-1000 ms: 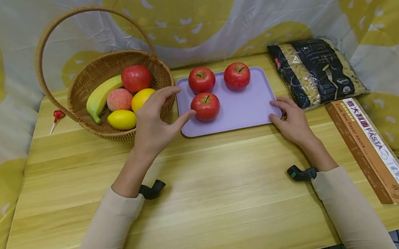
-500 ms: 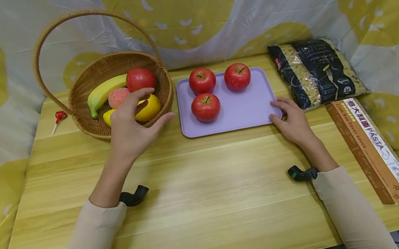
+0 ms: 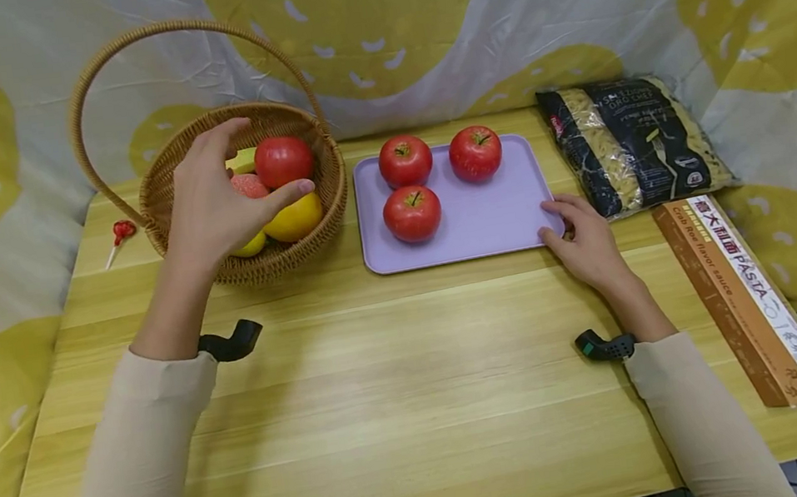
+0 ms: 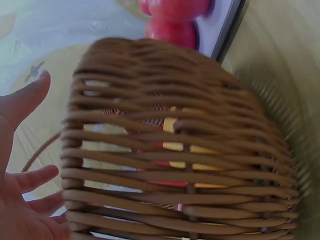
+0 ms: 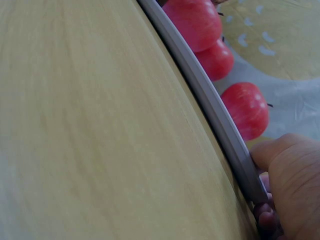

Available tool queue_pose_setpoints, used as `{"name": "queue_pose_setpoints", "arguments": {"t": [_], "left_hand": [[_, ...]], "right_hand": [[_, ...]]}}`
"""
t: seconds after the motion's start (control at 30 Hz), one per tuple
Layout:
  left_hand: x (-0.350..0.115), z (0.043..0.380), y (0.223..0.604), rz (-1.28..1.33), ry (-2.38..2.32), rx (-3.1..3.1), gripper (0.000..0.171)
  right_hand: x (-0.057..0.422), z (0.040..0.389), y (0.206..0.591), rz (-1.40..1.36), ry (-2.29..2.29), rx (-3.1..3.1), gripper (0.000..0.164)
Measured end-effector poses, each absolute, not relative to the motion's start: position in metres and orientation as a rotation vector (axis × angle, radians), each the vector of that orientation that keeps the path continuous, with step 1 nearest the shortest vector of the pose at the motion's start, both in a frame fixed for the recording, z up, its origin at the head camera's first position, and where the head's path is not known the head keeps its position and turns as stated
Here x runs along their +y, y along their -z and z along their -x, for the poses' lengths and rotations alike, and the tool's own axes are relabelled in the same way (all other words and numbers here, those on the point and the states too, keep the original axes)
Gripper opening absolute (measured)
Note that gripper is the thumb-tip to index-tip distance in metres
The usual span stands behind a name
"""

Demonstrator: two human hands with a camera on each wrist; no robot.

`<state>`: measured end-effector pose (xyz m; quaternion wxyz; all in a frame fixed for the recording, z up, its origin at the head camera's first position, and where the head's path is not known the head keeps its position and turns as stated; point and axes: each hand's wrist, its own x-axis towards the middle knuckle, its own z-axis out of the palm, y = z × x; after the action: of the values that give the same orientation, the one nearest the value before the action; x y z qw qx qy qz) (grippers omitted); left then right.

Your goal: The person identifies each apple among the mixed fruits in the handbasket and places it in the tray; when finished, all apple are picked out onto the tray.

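Observation:
My left hand (image 3: pixel 207 202) hovers over the left front part of a wicker basket (image 3: pixel 279 262), thumb and fingers spread with nothing between them. Past the hand show a red apple (image 3: pixel 284 161), a yellow fruit (image 3: pixel 298 218), part of a peach (image 3: pixel 250 186) and a bit of banana (image 3: pixel 243 161); the hand hides the rest. In the left wrist view, the woven basket wall (image 4: pixel 225 80) fills the middle. My right hand (image 3: pixel 585 245) pinches the right end of a lilac tray (image 3: pixel 488 216). Three red apples (image 3: pixel 412 214) sit toward the tray's left half.
A bag of pasta (image 3: pixel 630 142) lies at the back right, with a long pasta box (image 3: pixel 749 299) in front of it. A red lollipop (image 3: pixel 122 230) lies left of the basket. The basket's tall handle (image 3: pixel 180 25) arches above it. Patterned cloth hangs behind the table.
My left hand has moved left and away from the tray's apples, then farther up over the basket, which shifted slightly. My right hand stays at the tray.

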<state>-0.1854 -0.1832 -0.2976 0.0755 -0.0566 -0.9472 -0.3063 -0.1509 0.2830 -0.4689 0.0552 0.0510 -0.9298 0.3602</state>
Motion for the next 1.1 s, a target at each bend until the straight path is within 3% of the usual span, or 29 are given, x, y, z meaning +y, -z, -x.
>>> {"name": "queue_pose_setpoints", "arguments": {"t": [0.43,1.1], "left_hand": [[-0.197,0.233,0.302,0.062,0.839,-3.115,0.111],[-0.202,0.256,0.325,0.055,0.852,-3.179,0.107]], "right_hand": [[0.279,0.153,0.470,-0.177,-1.114,-2.811,0.046],[0.283,0.151,0.470,-0.149,-1.086,-2.828,0.046]]}}
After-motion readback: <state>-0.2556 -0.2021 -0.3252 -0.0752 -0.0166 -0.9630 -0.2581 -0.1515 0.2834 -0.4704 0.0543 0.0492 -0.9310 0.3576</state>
